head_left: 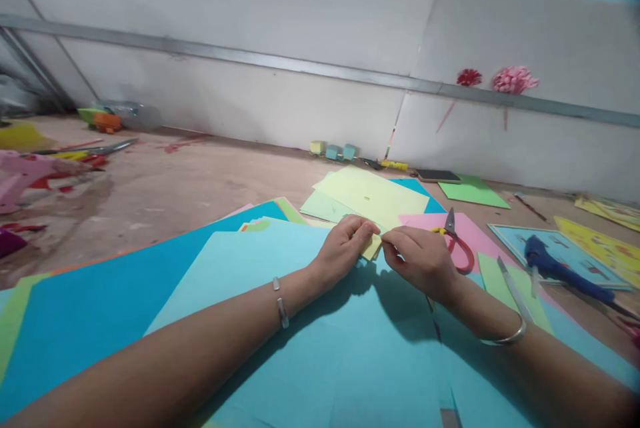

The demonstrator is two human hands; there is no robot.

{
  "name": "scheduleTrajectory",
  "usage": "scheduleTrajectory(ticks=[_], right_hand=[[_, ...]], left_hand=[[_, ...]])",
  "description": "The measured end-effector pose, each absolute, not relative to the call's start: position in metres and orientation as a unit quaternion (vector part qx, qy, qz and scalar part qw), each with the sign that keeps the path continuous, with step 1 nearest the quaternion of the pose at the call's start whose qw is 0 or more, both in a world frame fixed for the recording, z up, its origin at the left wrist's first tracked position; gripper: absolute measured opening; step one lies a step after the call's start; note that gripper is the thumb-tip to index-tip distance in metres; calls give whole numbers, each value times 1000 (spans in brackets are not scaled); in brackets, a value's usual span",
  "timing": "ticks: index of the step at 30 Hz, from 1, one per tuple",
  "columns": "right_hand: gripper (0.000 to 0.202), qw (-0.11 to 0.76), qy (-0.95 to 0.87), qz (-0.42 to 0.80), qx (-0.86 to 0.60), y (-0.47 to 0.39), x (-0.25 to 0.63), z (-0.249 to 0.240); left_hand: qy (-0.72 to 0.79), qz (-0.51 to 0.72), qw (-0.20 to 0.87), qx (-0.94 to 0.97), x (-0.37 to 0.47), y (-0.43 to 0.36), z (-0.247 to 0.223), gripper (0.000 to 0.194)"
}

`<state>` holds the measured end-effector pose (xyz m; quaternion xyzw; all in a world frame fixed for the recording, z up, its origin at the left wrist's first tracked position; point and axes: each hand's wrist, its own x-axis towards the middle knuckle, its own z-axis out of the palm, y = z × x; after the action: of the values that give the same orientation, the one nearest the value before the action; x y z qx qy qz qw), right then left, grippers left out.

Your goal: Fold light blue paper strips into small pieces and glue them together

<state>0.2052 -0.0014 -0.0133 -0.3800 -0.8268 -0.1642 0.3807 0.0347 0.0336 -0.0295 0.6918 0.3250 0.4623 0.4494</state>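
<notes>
A small piece of folded yellow paper (371, 249) is between my hands, above a light blue sheet (300, 375). My left hand (346, 241) is closed round it from the left, thumb on top. From the right, my right hand (419, 258) pinches at its edge with thumb and fingertips. The fingers hide part of the paper. Just beyond the hands lie pale yellow sheets (370, 191). Red-handled scissors (461, 251) rest on pink paper beside my right hand.
A utility knife (515, 288) and a blue glue gun (565, 271) lie at the right. Small paper cubes (333, 151) stand along the wall, near a dark phone-like slab (438, 177). At the left are a pink glue gun (23, 175) and other tools. Paper flowers (515, 80) hang on the wall rail.
</notes>
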Motion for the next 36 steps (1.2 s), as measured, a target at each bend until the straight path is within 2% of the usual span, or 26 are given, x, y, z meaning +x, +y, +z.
scheduleTrajectory(ticks=[7,17,25,36], right_hand=[[20,420,-809,-159,-379,-10,194,-14],[13,445,-787,16,-427,-17,189,-9],[15,451,-757,91,-464,-18,185,-4],[16,485,-715,124,-488,-17,186,-3]], left_hand=[[308,444,451,710,36,28,-28,33],[321,485,411,702,36,28,-30,28],[308,500,360,725,37,28,-32,32],[288,523,393,699,35,31,-33,24]])
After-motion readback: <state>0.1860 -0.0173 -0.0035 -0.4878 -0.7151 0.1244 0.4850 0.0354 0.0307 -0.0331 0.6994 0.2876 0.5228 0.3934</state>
